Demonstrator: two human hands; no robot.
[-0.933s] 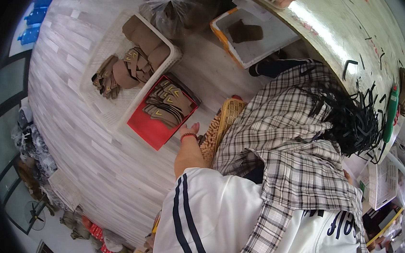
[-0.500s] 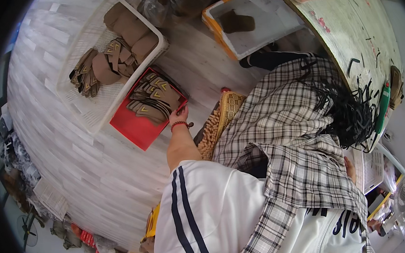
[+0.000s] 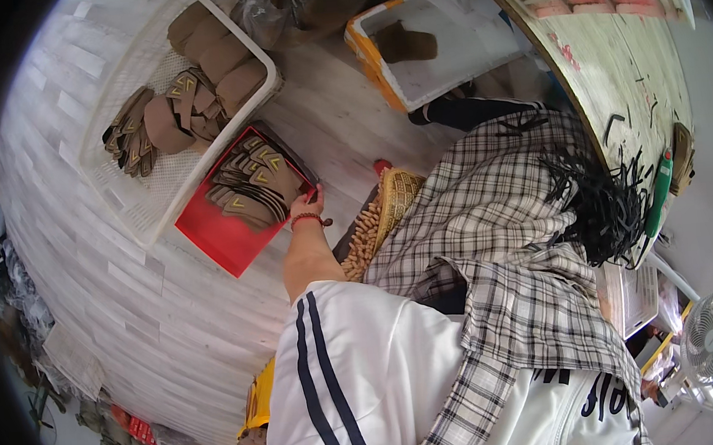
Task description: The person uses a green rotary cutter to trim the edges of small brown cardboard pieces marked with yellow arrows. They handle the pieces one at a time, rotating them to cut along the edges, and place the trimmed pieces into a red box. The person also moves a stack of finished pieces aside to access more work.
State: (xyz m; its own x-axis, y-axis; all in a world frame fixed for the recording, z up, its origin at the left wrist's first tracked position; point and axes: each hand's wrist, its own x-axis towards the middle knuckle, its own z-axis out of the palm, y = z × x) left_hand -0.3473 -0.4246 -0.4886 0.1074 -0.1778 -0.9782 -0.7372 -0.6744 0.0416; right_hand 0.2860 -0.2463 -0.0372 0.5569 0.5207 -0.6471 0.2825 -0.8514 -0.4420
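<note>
My left hand (image 3: pixel 308 205), with a red beaded bracelet at the wrist, is closed on the near right edge of a red open box (image 3: pixel 231 238) on the floor. Inside the box lies an overlapping stack of brown, dark-edged flat pieces (image 3: pixel 255 176) with yellow V marks. Against the box's far left side stands a white mesh basket (image 3: pixel 131 217). It holds similar V-marked pieces (image 3: pixel 132 132) and plain brown pads (image 3: pixel 219 56). My right hand is out of sight beyond the plaid cloth (image 3: pixel 489 185) over my lap.
A wooden-beaded seat or mat (image 3: pixel 364 239) lies beside my lap. Farther off stands a white foam box (image 3: pixel 445 66) with orange tape. On the right a worktable (image 3: pixel 613 47) carries black strips (image 3: pixel 605 209) and a green-handled tool (image 3: pixel 661 192). A fan (image 3: pixel 712 335) stands lower right.
The whole view has shifted slightly, so most things sit farther left. My left hand stays at the red box's edge. A bit of my right hand beside the plaid cloth has gone from sight.
</note>
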